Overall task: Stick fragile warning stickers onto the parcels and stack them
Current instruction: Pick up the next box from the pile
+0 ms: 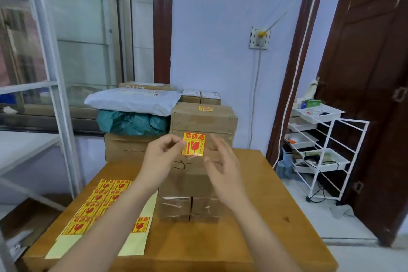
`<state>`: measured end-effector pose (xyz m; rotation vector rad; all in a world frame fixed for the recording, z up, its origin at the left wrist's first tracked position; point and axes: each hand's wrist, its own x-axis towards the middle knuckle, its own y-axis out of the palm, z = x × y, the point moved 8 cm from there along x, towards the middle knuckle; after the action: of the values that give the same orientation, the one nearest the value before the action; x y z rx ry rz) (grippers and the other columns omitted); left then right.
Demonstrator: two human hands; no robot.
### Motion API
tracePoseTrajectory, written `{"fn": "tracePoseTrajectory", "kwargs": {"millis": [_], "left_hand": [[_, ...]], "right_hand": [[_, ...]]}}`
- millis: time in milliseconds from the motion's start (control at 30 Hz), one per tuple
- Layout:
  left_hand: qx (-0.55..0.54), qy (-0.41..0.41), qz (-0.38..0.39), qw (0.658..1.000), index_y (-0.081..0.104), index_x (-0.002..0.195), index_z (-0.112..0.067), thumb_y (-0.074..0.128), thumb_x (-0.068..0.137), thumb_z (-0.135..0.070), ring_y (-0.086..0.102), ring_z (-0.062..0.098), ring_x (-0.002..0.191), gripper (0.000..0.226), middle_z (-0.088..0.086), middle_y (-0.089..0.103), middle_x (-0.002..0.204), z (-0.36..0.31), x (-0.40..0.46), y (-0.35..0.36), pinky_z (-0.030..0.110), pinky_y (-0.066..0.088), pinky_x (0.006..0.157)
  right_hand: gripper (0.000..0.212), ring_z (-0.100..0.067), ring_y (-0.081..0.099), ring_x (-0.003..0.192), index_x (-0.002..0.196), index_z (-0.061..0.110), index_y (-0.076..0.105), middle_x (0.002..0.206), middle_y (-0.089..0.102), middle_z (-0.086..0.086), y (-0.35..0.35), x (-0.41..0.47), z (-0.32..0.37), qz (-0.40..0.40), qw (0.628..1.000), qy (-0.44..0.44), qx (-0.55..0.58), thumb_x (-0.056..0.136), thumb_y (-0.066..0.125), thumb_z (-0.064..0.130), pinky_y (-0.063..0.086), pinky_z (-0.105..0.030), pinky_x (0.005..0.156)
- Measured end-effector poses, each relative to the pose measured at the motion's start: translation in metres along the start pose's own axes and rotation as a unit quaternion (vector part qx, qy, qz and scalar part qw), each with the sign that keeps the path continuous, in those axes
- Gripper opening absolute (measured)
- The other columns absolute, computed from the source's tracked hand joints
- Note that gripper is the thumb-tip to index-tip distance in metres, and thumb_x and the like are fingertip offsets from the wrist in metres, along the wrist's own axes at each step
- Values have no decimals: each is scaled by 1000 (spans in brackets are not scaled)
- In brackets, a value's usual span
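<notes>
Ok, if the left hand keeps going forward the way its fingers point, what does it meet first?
Probably the sticker that it already pinches, held up in the air. Past that, likely the stacked box behind the table, though depth is hard to judge here.

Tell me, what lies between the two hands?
In the head view, a fragile sticker, pinched at its edge by the left hand, hangs between it and the right hand, above the box.

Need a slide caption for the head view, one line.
Left hand pinches a yellow-and-red fragile sticker above the brown cardboard parcel on the wooden table; right hand open beside it.
</notes>
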<state>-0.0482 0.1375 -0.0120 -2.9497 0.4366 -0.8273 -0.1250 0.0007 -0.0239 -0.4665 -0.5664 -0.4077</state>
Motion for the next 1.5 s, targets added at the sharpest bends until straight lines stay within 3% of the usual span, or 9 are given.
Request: {"fn": "tracePoseTrajectory", "kwargs": {"millis": [167, 300, 500, 633, 767, 900, 1067, 1233, 1500], "left_hand": [[-37, -86, 14, 995, 71, 93, -13, 55, 94, -24, 64, 21, 97, 20, 8, 71, 99, 24, 27, 13, 35, 49, 90], [-25, -106, 44, 993, 71, 92, -18, 51, 96, -24, 62, 20, 101, 21, 6, 70, 101, 34, 37, 17, 36, 47, 93], [14, -125, 61, 990, 70, 92, -13, 50, 97, -21, 61, 13, 87, 22, 7, 69, 95, 42, 46, 19, 25, 48, 80], [53, -150, 106, 982, 72, 90, 1, 56, 94, -22, 64, 17, 92, 28, 13, 71, 95, 58, 45, 20, 25, 49, 86], [94, -145, 101, 980, 68, 61, -18, 65, 88, -24, 63, 16, 85, 28, 2, 68, 76, 66, 45, 16, 29, 48, 85], [162, -96, 91, 978, 62, 59, -15, 65, 88, -22, 53, 9, 68, 30, -3, 60, 66, 61, 40, 18, 22, 41, 65], [184, -74, 83, 977, 59, 58, -15, 66, 87, -22, 57, 5, 74, 31, -4, 63, 71, 60, 37, 17, 16, 38, 64], [220, -47, 73, 972, 65, 65, -12, 69, 84, -20, 55, 9, 79, 21, 2, 63, 84, 60, 38, 18, 18, 40, 66], [244, -30, 66, 967, 64, 66, -11, 69, 83, -20, 54, 12, 79, 20, 3, 59, 84, 61, 38, 19, 25, 42, 68]], "right_hand": [[41, -8, 49, 115, 136, 20, 47, 132, 50, 4, -22, 32, -24, -31, 997, 62, -28, 95, 53, 19, 41, -32, 103], [14, -6, 54, 96, 103, 17, 65, 108, 60, 3, -15, 54, -36, 4, 995, 91, -40, 95, 54, 21, 40, -13, 82], [26, -17, 55, 72, 77, 3, 66, 76, 64, -7, 4, 65, -50, 33, 992, 120, -38, 94, 56, 21, 37, -26, 65], [28, -6, 40, 57, 64, 12, 55, 59, 46, 5, 11, 59, -62, 53, 986, 143, -67, 92, 58, 15, 28, -16, 51], [30, -11, 46, 63, 61, 16, 55, 65, 54, -1, 15, 56, -66, 80, 980, 160, -86, 91, 59, 17, 34, -26, 60], [30, -17, 53, 74, 62, 11, 55, 85, 65, -17, 16, 54, -64, 81, 978, 165, -100, 91, 59, 18, 41, -32, 69], [28, -38, 58, 91, 66, 6, 53, 99, 63, -27, 15, 51, -60, 77, 978, 150, -122, 91, 59, 18, 39, -30, 69], [29, -35, 57, 83, 64, 6, 53, 79, 54, -11, 16, 51, -61, 76, 977, 139, -141, 89, 61, 18, 38, -27, 66], [34, -22, 54, 89, 56, 16, 48, 86, 58, -3, 18, 54, -69, 70, 971, 130, -187, 86, 64, 21, 46, -39, 79]]}}
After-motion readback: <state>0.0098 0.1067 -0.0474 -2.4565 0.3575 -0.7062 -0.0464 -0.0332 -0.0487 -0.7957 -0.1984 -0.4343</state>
